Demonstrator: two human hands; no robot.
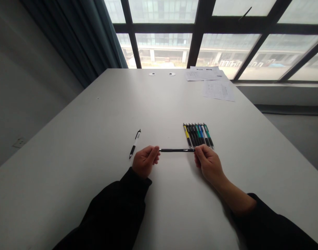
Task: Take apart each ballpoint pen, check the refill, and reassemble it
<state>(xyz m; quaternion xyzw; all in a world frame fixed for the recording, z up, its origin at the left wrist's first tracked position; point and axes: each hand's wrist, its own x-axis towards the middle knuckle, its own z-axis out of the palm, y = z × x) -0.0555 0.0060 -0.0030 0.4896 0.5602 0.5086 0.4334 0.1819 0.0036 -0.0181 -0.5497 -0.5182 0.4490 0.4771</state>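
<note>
- Far left: a lone pen (136, 140), white with a dark grip, lies on the table (96, 166) apart from the others, its long axis slanting away and rightward, tip toward the person.
- Left hand (146, 160): just beside the lone pen; fingers curled, thumb and forefinger pinching the left end of the black pen.
- Centre: the black pen (175, 150) spans the gap between the hands, long axis crosswise and nearly level; its tip appears to point left.
- Right: the row (197, 134) of mixed-colour pens lies side by side, tips toward the person, axes slanting slightly. By judgement, this grouping is largely formed, with the lone pen and the black pen outside it.
- Right hand (209, 165): on the row's near side, fingers folded, pinching the black pen's right end; contact with the row cannot be told.
</note>
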